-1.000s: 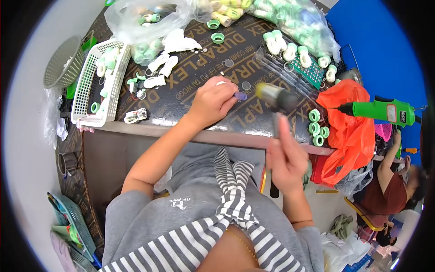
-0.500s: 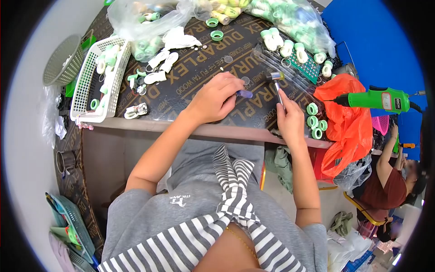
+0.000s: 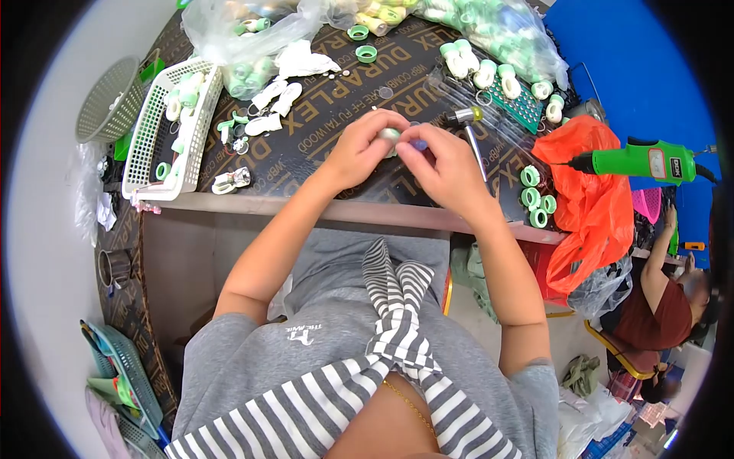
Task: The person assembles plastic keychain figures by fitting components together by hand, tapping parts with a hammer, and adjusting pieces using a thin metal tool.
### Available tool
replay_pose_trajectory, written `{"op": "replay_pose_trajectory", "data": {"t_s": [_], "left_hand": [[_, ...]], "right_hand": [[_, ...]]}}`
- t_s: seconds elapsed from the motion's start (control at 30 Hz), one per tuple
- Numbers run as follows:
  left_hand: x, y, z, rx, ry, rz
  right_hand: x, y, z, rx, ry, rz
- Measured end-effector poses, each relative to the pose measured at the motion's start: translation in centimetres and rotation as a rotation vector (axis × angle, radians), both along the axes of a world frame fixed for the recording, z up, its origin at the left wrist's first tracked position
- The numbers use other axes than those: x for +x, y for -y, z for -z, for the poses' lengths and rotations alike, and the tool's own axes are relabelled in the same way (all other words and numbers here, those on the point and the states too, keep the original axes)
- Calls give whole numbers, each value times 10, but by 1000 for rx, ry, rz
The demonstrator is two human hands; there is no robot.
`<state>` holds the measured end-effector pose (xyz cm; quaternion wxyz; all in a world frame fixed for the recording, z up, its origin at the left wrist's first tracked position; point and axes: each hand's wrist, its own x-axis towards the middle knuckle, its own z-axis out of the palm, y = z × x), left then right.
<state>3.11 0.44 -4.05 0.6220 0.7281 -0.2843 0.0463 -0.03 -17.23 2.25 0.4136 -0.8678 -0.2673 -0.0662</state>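
Note:
My left hand (image 3: 365,151) is closed, its fingertips around a small pale green and white part (image 3: 390,136). Close beside it, my right hand (image 3: 445,170) pinches a blue-purple translucent piece (image 3: 418,144). The fingers hide most of both pieces, and whether they touch each other I cannot tell. Just right of my right hand lies a small hammer (image 3: 474,145) with a yellow-tipped metal head, its handle pointing toward me. A clear round disc (image 3: 385,92) is on the board beyond my hands. Several green rings (image 3: 530,199) lie to the right.
On the left stands a white basket (image 3: 131,172) of green and white parts. White shoe-shaped pieces (image 3: 287,99) lie near it. Plastic bags of parts (image 3: 505,38) fill the back. A green electric screwdriver (image 3: 642,162) hangs at right over an orange bag (image 3: 589,199). Another person (image 3: 657,306) sits far right.
The hammer has left my right hand and lies on the board. My right hand has moved left to the blue-purple piece, and both hands are now together.

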Motion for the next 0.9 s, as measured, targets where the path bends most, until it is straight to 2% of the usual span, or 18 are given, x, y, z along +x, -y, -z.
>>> {"op": "replay_pose_trajectory", "data": {"t_s": [0.03, 0.07, 0.2, 0.23, 0.3, 0.33, 0.43, 0.47, 0.53, 0.67, 0.73, 0.87, 0.9], "left_hand": [[0, 1, 1, -87, -187, 1], [1, 4, 2, -111, -174, -67], [7, 26, 6, -92, -278, -261], [8, 31, 5, -93, -280, -255], [10, 41, 4, 2, -267, -391], [12, 42, 3, 11, -259, -399], [16, 42, -1, 57, -235, -337], [19, 41, -3, 60, -236, -340], [25, 39, -6, 76, -193, -228], [27, 45, -6, 19, -226, -257], [24, 51, -1, 3, -256, -375], [20, 51, 0, -152, -284, -353], [21, 50, 5, -151, -284, -355]], "right_hand": [[5, -3, 3, 45, -18, 12], [9, -5, 4, 47, 50, 51], [18, -2, -7, -24, -43, 65], [20, -2, -14, -93, -76, 65], [23, 0, -24, -196, -110, 69], [26, 2, -28, -195, -112, 71], [38, 3, -42, -508, -94, -12], [42, 3, -41, -506, -94, -16], [50, 4, -40, -755, -58, -65], [51, -5, -43, -834, -77, -13], [48, -3, -37, -823, 66, -39], [46, -5, -44, -783, 83, -66], [47, -7, -51, -840, 78, -145]]}}
